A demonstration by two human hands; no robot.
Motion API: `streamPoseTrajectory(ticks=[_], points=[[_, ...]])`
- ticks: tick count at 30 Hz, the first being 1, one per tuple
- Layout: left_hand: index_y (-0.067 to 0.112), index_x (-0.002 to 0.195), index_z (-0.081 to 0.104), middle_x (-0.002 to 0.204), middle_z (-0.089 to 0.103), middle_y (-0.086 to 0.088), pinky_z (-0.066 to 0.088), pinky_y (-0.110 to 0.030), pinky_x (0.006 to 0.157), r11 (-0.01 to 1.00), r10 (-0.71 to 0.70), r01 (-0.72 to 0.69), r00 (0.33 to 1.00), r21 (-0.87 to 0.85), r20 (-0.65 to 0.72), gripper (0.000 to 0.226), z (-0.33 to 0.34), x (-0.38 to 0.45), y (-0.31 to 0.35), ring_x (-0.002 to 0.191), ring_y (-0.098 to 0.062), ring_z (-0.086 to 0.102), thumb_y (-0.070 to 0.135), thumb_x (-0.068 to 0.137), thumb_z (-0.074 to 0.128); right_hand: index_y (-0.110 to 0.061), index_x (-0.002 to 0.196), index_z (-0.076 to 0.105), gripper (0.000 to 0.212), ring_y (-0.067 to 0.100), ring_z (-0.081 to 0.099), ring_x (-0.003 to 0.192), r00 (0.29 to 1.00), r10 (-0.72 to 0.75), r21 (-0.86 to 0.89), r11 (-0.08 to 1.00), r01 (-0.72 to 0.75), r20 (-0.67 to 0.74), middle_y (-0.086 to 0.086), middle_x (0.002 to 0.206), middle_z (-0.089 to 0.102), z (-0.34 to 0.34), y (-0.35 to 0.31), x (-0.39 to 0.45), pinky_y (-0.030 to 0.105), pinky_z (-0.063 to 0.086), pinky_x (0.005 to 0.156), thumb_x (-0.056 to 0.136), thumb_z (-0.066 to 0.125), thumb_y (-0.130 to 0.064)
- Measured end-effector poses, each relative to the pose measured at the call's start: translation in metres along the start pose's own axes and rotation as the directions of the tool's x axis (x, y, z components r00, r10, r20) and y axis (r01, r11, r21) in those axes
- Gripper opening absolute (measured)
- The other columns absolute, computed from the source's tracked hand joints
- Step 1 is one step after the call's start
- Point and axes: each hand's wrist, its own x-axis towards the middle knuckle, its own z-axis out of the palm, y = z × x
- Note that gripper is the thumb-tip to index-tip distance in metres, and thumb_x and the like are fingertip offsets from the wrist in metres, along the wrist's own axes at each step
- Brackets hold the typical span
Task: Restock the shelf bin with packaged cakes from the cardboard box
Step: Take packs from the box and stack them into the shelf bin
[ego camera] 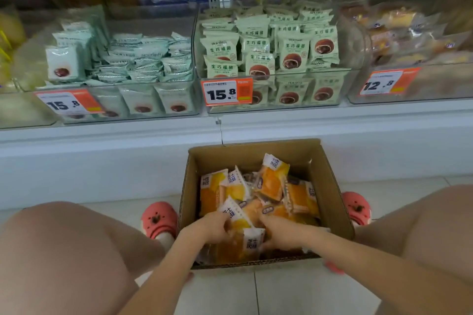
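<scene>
bare arms and knees, coral-pink clogs (159, 220) with small brown charms

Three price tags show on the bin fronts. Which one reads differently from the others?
The rightmost price tag, on the bin of brownish cakes, reads 12.8. The left tag and middle tag, both on green-pack bins, read 15.8.

Your cardboard box (325, 174) is brown. The packaged cakes (272, 181) in it are orange and yellow with white tops. The packs in the middle shelf bin (271, 46) are pale green. Your clogs (160, 220) are pink. The price tags (226, 91) are orange and white.
</scene>
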Motion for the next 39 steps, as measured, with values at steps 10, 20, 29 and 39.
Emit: streamPoseTrajectory(ticks=[10, 20, 29, 39], points=[[0.022, 0.085, 0.072, 0.088, 0.070, 0.007, 0.051, -0.024, 0.078, 0.922, 0.048, -0.141, 0.966, -0.361, -0.254, 0.024, -0.030, -0.015, -0.019, 0.087, -0.009, 0.064, 0.029, 0.066, 0.085, -0.021, 0.096, 0.061, 0.014, 0.016, 0.059, 0.096, 0.949, -0.029, 0.216, 0.971, 0.102, -0.315, -0.004, 0.101, 0.062, -0.034, 0.002, 0.007, 0.033, 0.053, 0.084, 0.085, 0.068, -0.023], [0.014, 0.114, 0.065, 0.099, 0.072, -0.015, 0.056, -0.039, 0.081, 0.129, -0.117, -0.459, 0.873, -0.879, -0.473, 0.061, -0.057, -0.038, 0.023, 0.094, -0.026, 0.070, 0.058, 0.089, 0.032, -0.021, 0.118, 0.053, 0.023, 0.021, 0.067, 0.099, 0.941, 0.110, 0.922, 0.264, 0.283, -0.320, 0.009, 0.112, 0.067, -0.074, -0.034, -0.015, 0.040, 0.057, 0.080, 0.099, 0.040, -0.027], [0.037, 0.135, 0.046, 0.050, 0.037, -0.006, 0.046, -0.027, 0.055, 0.247, -0.224, -0.613, 0.718, -0.751, -0.659, 0.055, -0.069, -0.041, 0.038, 0.046, -0.019, 0.042, 0.060, 0.090, 0.024, -0.009, 0.123, 0.056, 0.037, 0.028, 0.064, 0.104, 0.908, 0.215, 0.930, 0.164, 0.329, -0.360, 0.015, 0.112, 0.068, -0.088, -0.047, -0.024, 0.042, 0.053, 0.085, 0.100, 0.038, -0.032], [0.041, 0.129, 0.050, 0.066, 0.057, -0.019, 0.042, -0.019, 0.049, 0.425, 0.032, -0.853, 0.349, -0.303, -0.936, 0.056, -0.219, -0.129, 0.109, 0.051, -0.012, 0.053, 0.059, 0.094, 0.010, -0.023, 0.095, 0.065, 0.017, 0.018, 0.067, 0.097, 0.651, -0.012, 0.529, 0.572, 0.627, -0.759, -0.001, 0.098, 0.072, -0.235, -0.122, -0.118, 0.040, 0.055, 0.083, 0.079, 0.071, -0.023]])
